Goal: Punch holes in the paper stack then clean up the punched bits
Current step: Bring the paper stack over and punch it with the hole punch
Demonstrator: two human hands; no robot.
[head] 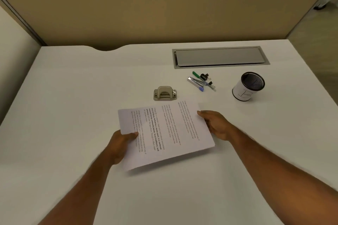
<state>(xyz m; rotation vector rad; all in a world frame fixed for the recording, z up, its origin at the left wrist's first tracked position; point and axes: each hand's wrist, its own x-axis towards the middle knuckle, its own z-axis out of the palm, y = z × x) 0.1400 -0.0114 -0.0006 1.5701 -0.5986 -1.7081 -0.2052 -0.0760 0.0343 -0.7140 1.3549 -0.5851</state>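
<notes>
An office cubicle: a white tabletop (73, 87) with tan partition walls (146, 5), a cable hatch (220, 57), binder clips (205, 76), and a mesh pen cup (247, 86).

Open desk surface (82, 97) runs wide to the left, the hole punch (165, 93) sits just beyond the paper stack (164, 129) with only a slim gap between, and on the right a clutter of pens and clips (198, 83) and a mesh cup (248, 86) stand in the way, partition (164, 5) walling off the back.
</notes>
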